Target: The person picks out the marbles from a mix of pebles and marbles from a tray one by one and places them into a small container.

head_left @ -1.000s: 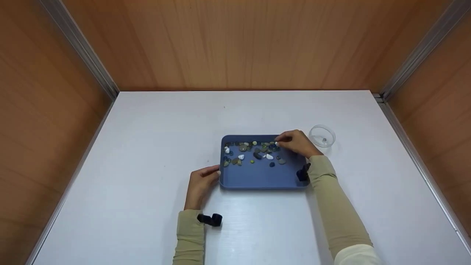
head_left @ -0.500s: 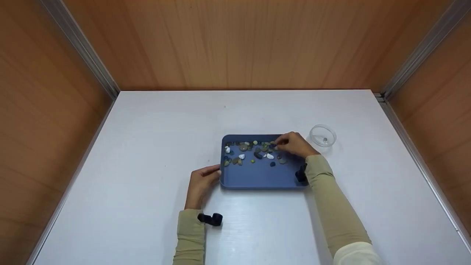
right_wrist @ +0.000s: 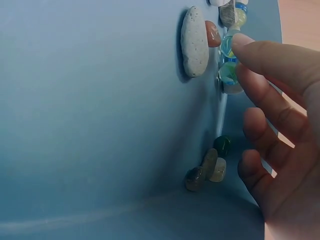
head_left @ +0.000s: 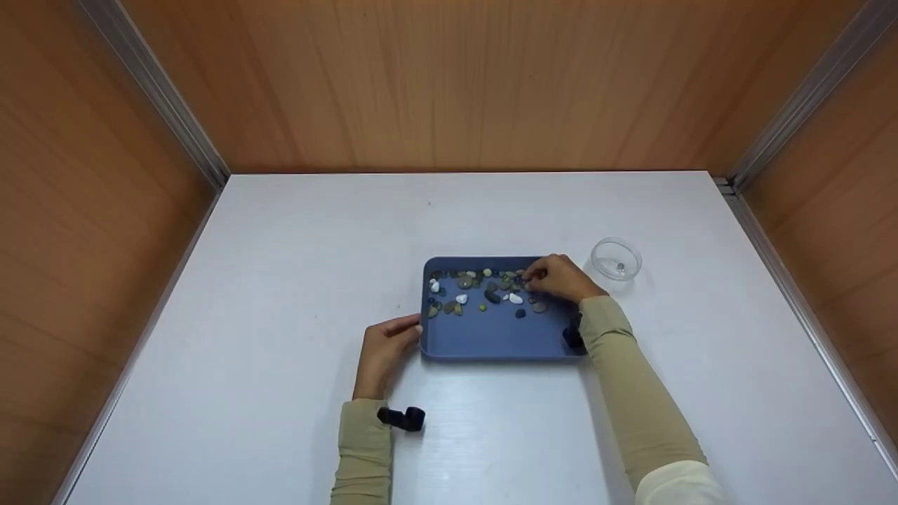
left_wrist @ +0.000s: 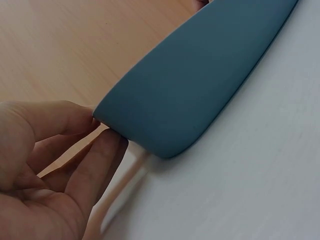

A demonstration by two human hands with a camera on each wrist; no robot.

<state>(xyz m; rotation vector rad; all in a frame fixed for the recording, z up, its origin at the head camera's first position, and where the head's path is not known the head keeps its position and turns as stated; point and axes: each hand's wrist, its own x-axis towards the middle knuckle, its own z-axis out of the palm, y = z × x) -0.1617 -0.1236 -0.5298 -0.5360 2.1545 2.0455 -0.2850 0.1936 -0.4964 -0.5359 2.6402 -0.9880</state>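
A blue-grey rectangular tray [head_left: 484, 340] lies on the white table, with pebbles and glass marbles mostly across its far half. My left hand [head_left: 382, 351] pinches the tray's left wall; in the left wrist view its fingertips [left_wrist: 112, 142] are at the corner of the rim. Over the tray's far right part, my right hand [head_left: 561, 278] reaches down among the stones. In the right wrist view its thumb and forefinger tips are right at two clear blue-green marbles [right_wrist: 228, 73], the other fingers loosely bent. Beside them lie a long pale pebble [right_wrist: 194, 42] and a brown pebble [right_wrist: 213, 34].
A clear round dish [head_left: 615, 259] with a small item inside stands right of the tray. More small stones [right_wrist: 195, 178] lie near the tray wall below the right fingers. Wooden panels [head_left: 449, 84] border the table [head_left: 302, 245] at the back and sides.
My right hand has shifted slightly down toward the stones; the white stone seen at its fingertips one second ago no longer shows there. The left hand stays at the tray's left wall.
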